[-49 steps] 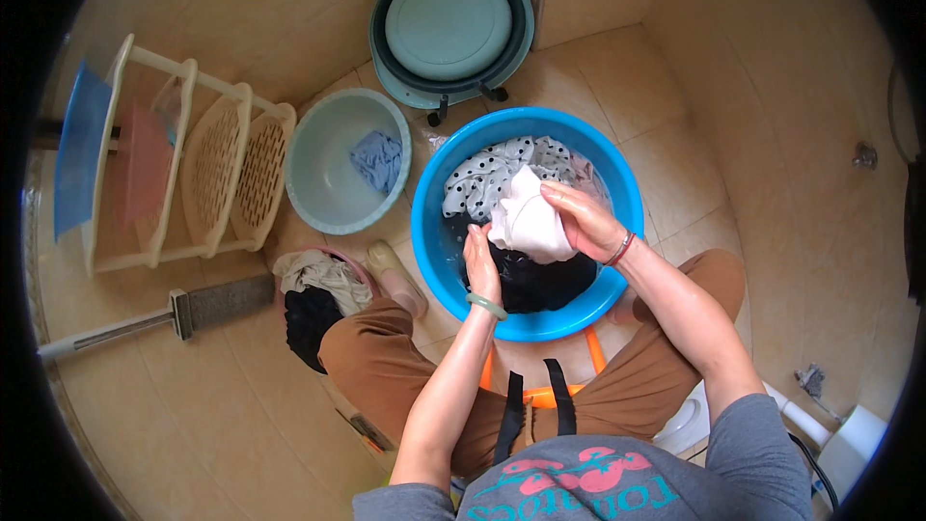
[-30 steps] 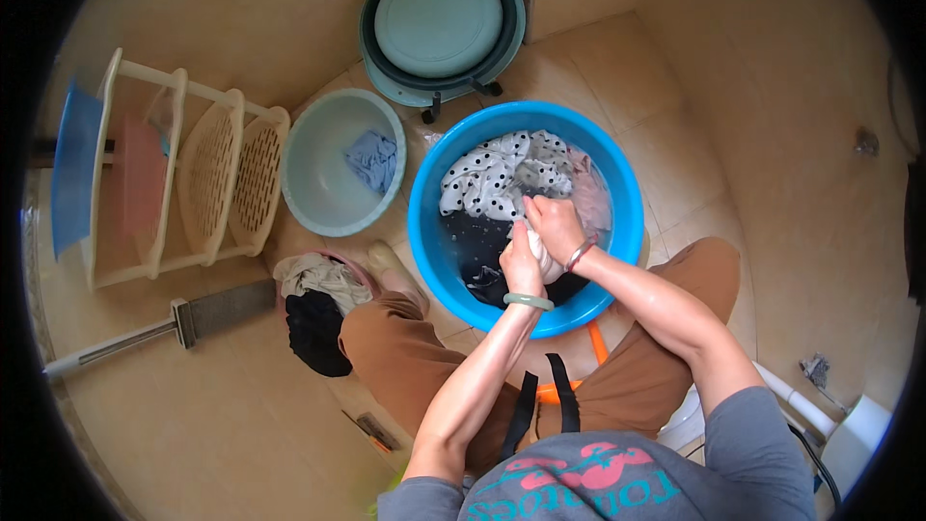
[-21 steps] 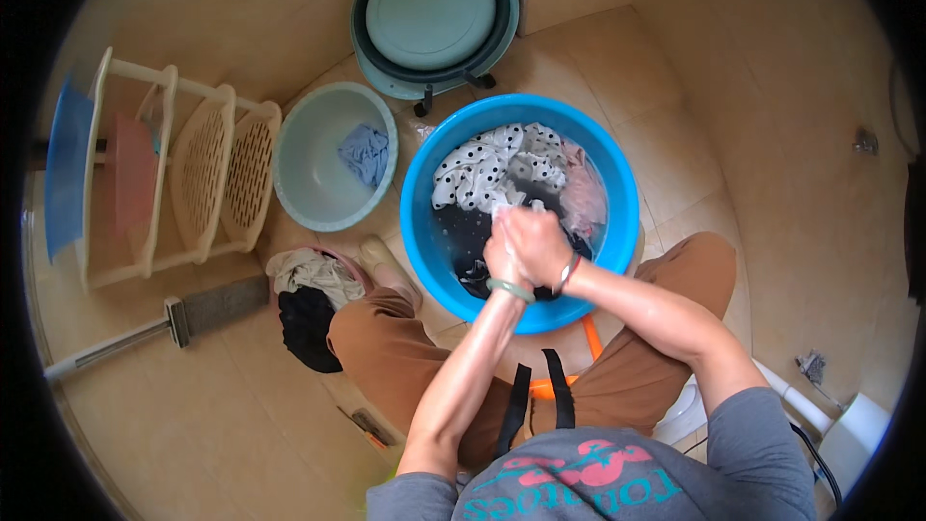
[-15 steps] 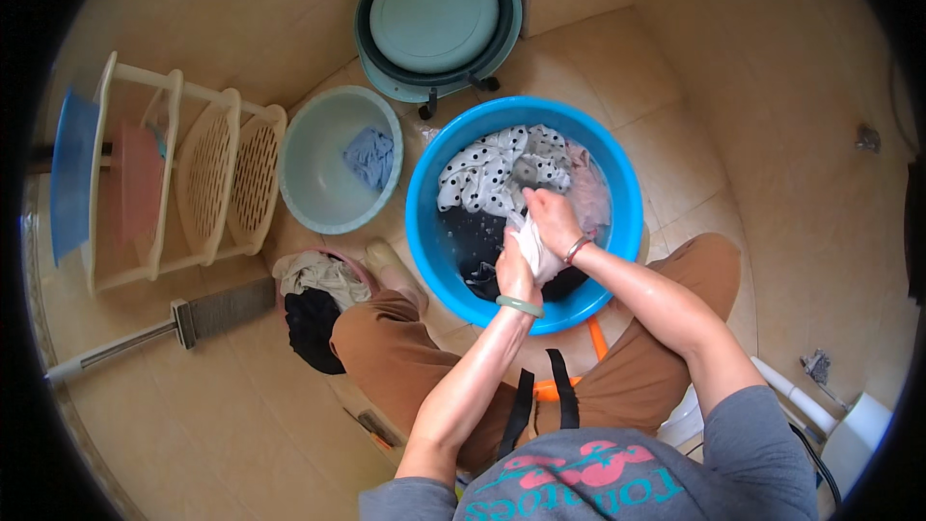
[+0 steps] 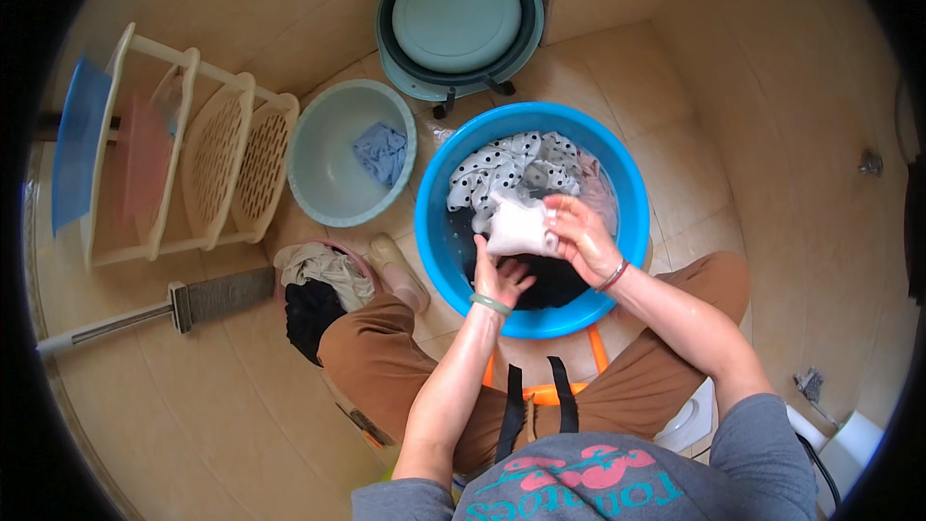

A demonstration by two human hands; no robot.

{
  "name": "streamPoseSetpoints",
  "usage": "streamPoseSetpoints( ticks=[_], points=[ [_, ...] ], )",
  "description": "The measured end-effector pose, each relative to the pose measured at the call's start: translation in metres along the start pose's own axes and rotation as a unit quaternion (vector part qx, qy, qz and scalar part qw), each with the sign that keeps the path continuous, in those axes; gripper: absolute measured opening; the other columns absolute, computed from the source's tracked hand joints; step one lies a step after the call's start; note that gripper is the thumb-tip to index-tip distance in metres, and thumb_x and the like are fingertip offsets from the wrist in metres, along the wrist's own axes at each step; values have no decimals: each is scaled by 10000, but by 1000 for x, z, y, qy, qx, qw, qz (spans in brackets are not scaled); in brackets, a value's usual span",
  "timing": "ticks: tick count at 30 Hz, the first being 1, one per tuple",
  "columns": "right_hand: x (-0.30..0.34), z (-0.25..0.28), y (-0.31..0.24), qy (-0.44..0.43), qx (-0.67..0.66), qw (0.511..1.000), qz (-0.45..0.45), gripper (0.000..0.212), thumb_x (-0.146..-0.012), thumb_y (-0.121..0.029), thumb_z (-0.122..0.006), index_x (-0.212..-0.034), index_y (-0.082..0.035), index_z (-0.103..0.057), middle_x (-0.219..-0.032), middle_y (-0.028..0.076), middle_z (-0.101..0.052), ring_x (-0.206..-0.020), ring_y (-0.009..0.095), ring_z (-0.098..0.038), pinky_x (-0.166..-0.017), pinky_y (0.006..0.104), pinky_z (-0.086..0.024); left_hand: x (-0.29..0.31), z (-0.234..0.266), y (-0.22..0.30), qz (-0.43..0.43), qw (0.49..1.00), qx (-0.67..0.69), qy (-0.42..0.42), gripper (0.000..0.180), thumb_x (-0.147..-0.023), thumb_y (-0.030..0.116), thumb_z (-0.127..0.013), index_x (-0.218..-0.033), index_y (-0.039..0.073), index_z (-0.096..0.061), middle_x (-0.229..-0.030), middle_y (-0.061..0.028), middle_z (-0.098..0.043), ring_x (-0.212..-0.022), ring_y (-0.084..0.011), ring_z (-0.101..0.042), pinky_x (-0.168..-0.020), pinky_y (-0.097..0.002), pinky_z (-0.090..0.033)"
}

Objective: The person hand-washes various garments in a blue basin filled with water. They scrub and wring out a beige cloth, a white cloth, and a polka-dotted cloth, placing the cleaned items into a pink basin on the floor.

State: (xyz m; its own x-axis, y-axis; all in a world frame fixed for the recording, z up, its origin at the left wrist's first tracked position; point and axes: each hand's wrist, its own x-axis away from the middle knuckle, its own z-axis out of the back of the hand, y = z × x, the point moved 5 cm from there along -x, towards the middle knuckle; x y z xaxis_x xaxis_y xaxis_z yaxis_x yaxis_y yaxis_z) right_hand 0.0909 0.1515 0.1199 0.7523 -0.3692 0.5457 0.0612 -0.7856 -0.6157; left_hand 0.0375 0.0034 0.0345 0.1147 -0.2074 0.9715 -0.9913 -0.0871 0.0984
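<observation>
Laundry-crowded blue basin point(image 5: 622, 169), open above

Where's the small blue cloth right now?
Head view, upper left of centre: the blue cloth lies inside the pale green basin, left of the blue tub, right of the slatted rack.

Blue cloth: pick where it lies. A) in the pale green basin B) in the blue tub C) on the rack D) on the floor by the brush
A: the blue cloth lies alone inside the pale green basin, left of the blue tub where both hands work a white cloth.
</observation>
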Motion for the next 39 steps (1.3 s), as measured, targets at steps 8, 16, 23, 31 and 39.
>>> streamPoseSetpoints(
  ticks=[8, 16, 23, 31, 39],
  points=[
    [22, 20, 47, -32, 263, 964, -26, 149, -850, -95, -631, -984, -29, -628, -900, 39, -637, -803, 110, -595, -730, 235, -478, 29, -43, 29, -110, 920, 63, -372, 588, -935, 487, -474, -1301, 26, -477, -1253, -130, -571, -1131, -278, -568, -999, -423, -432],
    [-41, 55, -21, 126, 343, 922, 126, 478, -916, -433, -555, -1255, -95, -558, -1257, 76, -535, -1122, 172, -526, -940, 311, -423, 59, -47, 17, -78, 945, -32, -317, 404, -825, 65, -531, -1217, -34, -519, -1099, -131, -634, -987, -231, -629, -914, -361, -487],
    [-36, 26, 2, -59, 48, 995, -65, 716, -927, -602, -409, -1303, 3, -485, -1288, 114, -539, -1147, 175, -539, -994, 318, -415, 42, -36, 40, -73, 942, 12, -327, 362, -818, 129, -472, -1124, -42, -562, -1040, -137, -645, -950, -246, -631, -884, -363, -495],
    [-21, 10, -13, -66, 303, 943, 122, 428, -826, -164, -692, -1175, -3, -505, -1112, 97, -598, -1035, 190, -588, -888, 303, -479, 3, -31, 36, -68, 935, 42, -345, 639, -933, 514, -442, -1305, -4, -458, -1280, -163, -546, -1188, -309, -522, -1022, -441, -399],
    [39, -60, 9, -227, 524, 754, 323, 323, -827, -77, -634, -1134, -30, -544, -998, 154, -590, -927, 335, -613, -792, 374, -504, 49, -64, 16, -13, 922, 25, -387, 294, -950, 361, -513, -1080, 117, -614, -992, -56, -665, -896, -210, -649, -833, -410, -524]
  ],
)
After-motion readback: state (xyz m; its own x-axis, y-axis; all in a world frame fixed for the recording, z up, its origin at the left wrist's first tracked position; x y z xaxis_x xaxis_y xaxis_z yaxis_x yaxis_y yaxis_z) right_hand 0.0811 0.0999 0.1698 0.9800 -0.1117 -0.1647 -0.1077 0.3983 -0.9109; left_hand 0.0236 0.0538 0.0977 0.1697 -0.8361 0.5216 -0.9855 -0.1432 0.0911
